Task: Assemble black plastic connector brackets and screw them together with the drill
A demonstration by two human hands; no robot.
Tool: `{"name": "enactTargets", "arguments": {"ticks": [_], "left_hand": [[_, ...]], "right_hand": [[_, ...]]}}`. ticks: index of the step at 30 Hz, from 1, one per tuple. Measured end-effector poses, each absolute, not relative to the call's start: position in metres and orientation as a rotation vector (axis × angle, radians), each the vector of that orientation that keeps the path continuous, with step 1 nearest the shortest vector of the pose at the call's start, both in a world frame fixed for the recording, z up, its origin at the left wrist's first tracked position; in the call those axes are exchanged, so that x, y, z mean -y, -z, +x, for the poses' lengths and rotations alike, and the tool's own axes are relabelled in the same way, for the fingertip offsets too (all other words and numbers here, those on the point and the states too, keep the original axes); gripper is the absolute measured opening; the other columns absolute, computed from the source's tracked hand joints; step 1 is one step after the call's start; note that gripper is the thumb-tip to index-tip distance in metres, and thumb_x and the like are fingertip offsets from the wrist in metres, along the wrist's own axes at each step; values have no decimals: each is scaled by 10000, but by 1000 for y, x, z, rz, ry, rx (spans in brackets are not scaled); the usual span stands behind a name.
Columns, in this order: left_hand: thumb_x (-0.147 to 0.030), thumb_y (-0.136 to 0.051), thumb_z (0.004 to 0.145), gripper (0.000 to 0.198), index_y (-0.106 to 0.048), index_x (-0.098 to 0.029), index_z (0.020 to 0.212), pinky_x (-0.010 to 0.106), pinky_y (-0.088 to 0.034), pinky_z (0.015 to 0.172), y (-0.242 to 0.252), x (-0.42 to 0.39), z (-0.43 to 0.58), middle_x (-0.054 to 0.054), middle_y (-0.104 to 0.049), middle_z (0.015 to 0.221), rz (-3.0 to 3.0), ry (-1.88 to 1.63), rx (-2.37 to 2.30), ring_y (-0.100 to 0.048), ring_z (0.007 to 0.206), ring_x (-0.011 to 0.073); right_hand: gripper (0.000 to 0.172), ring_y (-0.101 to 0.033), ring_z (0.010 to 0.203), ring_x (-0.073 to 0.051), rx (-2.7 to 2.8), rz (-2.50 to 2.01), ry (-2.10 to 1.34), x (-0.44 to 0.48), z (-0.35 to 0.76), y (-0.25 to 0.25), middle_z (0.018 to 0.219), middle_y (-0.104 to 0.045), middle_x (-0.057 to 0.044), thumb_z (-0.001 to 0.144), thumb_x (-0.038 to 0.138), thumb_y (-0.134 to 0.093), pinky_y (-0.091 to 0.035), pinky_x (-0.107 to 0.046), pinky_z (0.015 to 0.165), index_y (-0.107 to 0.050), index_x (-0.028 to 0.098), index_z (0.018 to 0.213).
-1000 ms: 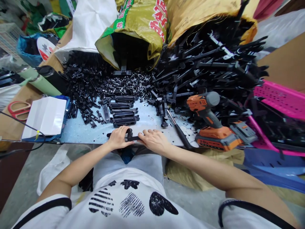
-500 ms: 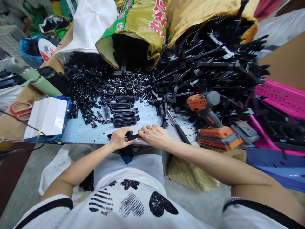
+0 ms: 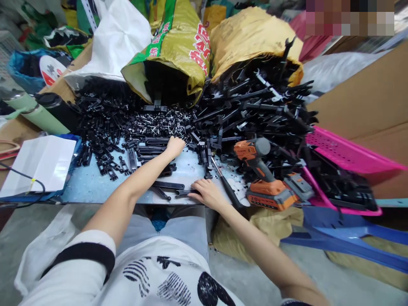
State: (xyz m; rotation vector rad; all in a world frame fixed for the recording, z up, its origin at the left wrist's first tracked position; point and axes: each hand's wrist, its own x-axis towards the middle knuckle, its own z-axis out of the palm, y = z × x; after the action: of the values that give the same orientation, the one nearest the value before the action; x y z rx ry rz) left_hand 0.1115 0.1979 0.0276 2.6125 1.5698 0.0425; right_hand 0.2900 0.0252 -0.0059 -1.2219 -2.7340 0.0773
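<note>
1. Pale-blue tabletop (image 3: 98, 190), its near edge running straight across; open surface shows along the front left and right of the rowed black parts (image 3: 148, 149).
2. Yellow bag (image 3: 251, 32) at the back, its mouth facing forward.
3. Heap of long black parts (image 3: 255, 108) at that mouth, crowding the right side.
4. Pink basket (image 3: 353, 153) at far right, beside the heap.
5. Orange driver (image 3: 261, 171), standing on its battery near the front edge.
6. Hands: left hand (image 3: 176, 146) reaches over the rows beside the small pins (image 3: 159, 123), fingertips hidden, grip impossible to tell; right hand (image 3: 208, 192), fingers slightly bent, meets a black wrench-shaped piece (image 3: 185, 193) by the edge; whether it pinches it, I cannot tell.
7. Black bar (image 3: 168, 185), flat, just left of the right hand.
</note>
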Motion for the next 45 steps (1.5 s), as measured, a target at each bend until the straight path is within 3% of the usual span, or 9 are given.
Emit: {"name": "enactTargets", "arguments": {"ticks": [3,6,9,12,18,26,34,37,45], "left_hand": [[-26,-435,818,241,-667,-91,811,360,-368,867,-21,-210,118,145,-664,902,2629,-59,-1543,-583,910,224],[-39,-394,844,284,-652,-92,952,352,-401,843,-25,-190,103,154,-642,1004,2636,-127,-1578,-570,959,235],[-103,-408,877,286,-586,-108,1101,344,-422,872,-37,-152,63,131,-622,1066,2588,-471,-1601,-554,997,227],[-168,-418,905,218,-591,-136,1033,338,-443,872,-44,-102,11,98,-623,999,2494,-750,-1574,-565,952,207],[-156,-413,904,197,-587,-144,994,308,-483,757,-28,-26,-45,77,-597,898,2439,-619,-1523,-582,832,183],[22,-393,797,256,-598,-130,799,332,-477,715,-42,-27,-23,100,-564,829,2855,-57,-1313,-543,787,209],[-135,-379,929,226,-581,-126,1029,317,-514,739,4,-25,-22,98,-612,877,2704,-887,-1335,-591,807,181],[-157,-393,933,230,-576,-133,1070,314,-517,720,14,-22,-24,97,-630,881,2660,-1063,-1322,-604,806,176],[-198,-386,935,273,-602,-179,1101,343,-482,758,21,-19,-34,96,-666,960,2693,-844,-1388,-605,891,187]], "right_hand": [[312,-498,909,-218,2634,-1342,53,-60,283,-6,985,-611,-101,953,399,-418,-333,-318,739,-589,155,1046],[237,-482,940,-232,2546,-1469,197,-120,267,-12,1025,-612,-112,952,275,-420,-319,-324,731,-593,145,1047],[238,-470,942,-242,2607,-1538,274,-178,245,-7,969,-629,-116,928,138,-387,-299,-352,769,-616,127,988],[272,-470,906,-244,2697,-1579,319,-209,227,1,892,-639,-128,905,84,-370,-279,-378,801,-641,103,895],[285,-487,861,-239,2761,-1496,370,-201,228,8,915,-628,-149,900,78,-352,-265,-365,768,-636,83,929],[225,-466,992,-255,2764,-1540,290,-181,230,-1,1060,-606,-136,901,167,-430,-268,-343,761,-595,139,1053],[241,-515,963,-265,2743,-1735,152,-185,209,-2,933,-651,-162,877,89,-399,-289,-369,806,-624,102,963],[266,-538,928,-244,2757,-1701,116,-180,209,-3,948,-640,-148,879,81,-382,-317,-351,798,-604,111,1023],[266,-564,921,-204,2292,-1414,-230,-136,229,-32,1096,-545,-129,912,218,-422,-437,-294,789,-571,133,1116]]}}
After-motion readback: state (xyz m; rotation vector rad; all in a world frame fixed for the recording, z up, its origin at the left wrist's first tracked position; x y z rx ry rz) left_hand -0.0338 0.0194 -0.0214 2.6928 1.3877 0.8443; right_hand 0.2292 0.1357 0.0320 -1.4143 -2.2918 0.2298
